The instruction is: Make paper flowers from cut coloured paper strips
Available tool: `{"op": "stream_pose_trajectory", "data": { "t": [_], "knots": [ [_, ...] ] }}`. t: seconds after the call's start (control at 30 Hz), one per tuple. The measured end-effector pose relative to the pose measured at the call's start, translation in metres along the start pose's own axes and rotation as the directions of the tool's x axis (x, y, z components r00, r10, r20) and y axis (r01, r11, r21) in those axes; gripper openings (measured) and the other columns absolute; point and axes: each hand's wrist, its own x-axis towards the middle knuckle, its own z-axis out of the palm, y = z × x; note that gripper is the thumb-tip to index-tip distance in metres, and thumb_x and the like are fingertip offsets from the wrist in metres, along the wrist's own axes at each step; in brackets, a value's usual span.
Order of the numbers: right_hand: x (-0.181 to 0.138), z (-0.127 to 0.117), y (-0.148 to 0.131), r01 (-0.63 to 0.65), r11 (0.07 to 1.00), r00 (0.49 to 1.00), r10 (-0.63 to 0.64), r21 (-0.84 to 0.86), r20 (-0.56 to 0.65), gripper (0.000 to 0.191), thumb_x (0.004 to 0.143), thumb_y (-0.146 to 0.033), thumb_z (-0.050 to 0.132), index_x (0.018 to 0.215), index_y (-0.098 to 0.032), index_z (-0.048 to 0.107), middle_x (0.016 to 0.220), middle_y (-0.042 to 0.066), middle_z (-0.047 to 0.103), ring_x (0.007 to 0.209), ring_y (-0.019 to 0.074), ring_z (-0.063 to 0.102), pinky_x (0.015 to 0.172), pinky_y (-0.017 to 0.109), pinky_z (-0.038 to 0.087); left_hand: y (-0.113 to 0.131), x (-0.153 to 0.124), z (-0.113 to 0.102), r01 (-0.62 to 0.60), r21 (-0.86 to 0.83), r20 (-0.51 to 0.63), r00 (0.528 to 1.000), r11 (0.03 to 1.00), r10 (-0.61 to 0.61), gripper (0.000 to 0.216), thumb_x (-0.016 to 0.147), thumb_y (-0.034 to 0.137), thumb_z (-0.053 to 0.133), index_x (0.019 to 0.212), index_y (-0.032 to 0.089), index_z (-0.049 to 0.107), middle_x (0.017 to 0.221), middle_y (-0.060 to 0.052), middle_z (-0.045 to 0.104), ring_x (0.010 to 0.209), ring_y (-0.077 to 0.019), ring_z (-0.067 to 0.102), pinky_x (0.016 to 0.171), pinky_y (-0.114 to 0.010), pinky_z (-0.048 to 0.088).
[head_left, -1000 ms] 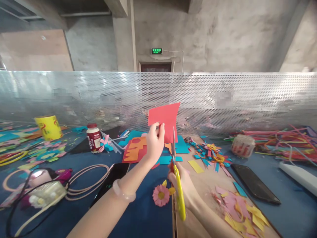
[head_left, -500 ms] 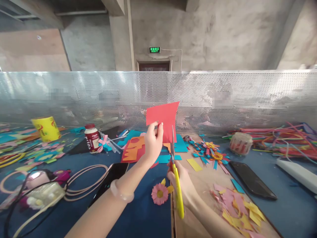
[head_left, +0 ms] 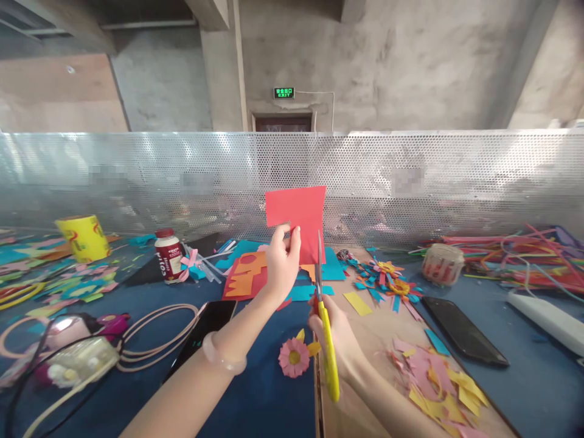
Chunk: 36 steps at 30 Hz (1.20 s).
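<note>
My left hand (head_left: 283, 258) pinches a red sheet of paper (head_left: 298, 207) between thumb and fingers, holding it upright above the table. Yellow-handled scissors (head_left: 328, 347) are in my right hand (head_left: 335, 328), blades pointing up and away from me. Those blades lie at the right part of the red sheet, near its lower edge; whether they are cutting into it is hard to see. Below and between my hands lies a pink paper flower (head_left: 294, 358) with yellow petals or leaves. Behind them are orange paper cut-outs (head_left: 249, 274) on red and blue paper (head_left: 335, 271).
Phones lie on the left (head_left: 205, 328) and right (head_left: 465, 331). A brown-labelled bottle (head_left: 168, 255), a yellow roll (head_left: 84, 238) and a power strip (head_left: 82, 362) with cables stand left. Paper scraps (head_left: 438, 383) and a clear jar (head_left: 442, 264) are right. A perforated metal screen (head_left: 205, 158) edges the table.
The red sheet has tilted slightly and shifted a little left at its top. Both hands stay nearly where they were, with the scissors still at the sheet.
</note>
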Motion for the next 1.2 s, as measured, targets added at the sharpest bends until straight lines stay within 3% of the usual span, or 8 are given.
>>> {"op": "stream_pose_trajectory", "data": {
  "t": [0.7,1.0,1.13,1.2],
  "knots": [
    [0.0,-0.002,0.001,-0.003,1.0,1.0,0.003,-0.004,-0.011,0.009,0.066,-0.02,0.043,0.075,-0.019,0.041,0.064,-0.004,0.04,0.056,0.0098,0.036,0.05,0.021,0.033,0.0,0.002,-0.002,-0.045,0.056,0.012,0.999,0.997,0.045,0.015,0.087,0.035,0.044,0.086,0.02,0.045,0.043,0.009,0.03,0.034,-0.0067,0.025,0.036,-0.022,0.022],
    [0.002,0.0,0.007,-0.051,0.999,0.998,0.051,0.0,-0.045,0.01,0.067,-0.018,0.043,0.077,-0.019,0.042,0.062,-0.006,0.039,0.054,0.0097,0.039,0.05,0.022,0.034,0.004,0.007,-0.006,-0.048,0.094,-0.055,0.997,0.994,0.053,0.015,0.086,0.034,0.046,0.085,0.019,0.048,0.043,0.009,0.028,0.036,-0.0065,0.024,0.037,-0.023,0.019],
    [0.002,-0.001,0.006,-0.041,0.996,0.998,0.045,0.08,-0.046,0.014,0.068,-0.018,0.044,0.082,-0.019,0.043,0.067,-0.005,0.04,0.055,0.0094,0.039,0.052,0.022,0.035,0.004,0.019,-0.013,0.012,0.017,-0.163,0.987,1.0,-0.009,0.019,0.083,0.037,0.05,0.079,0.019,0.049,0.044,0.008,0.027,0.037,-0.0065,0.024,0.037,-0.021,0.02],
    [0.003,-0.001,0.006,-0.031,0.994,0.997,0.038,0.109,-0.06,0.014,0.069,-0.021,0.046,0.083,-0.019,0.043,0.067,-0.005,0.04,0.057,0.0098,0.04,0.053,0.022,0.036,0.002,0.024,-0.012,0.122,-0.141,-0.132,0.981,0.983,-0.141,0.023,0.082,0.041,0.051,0.075,0.019,0.05,0.049,0.005,0.037,0.042,-0.0074,0.036,0.038,-0.02,0.027]
  ]
}}
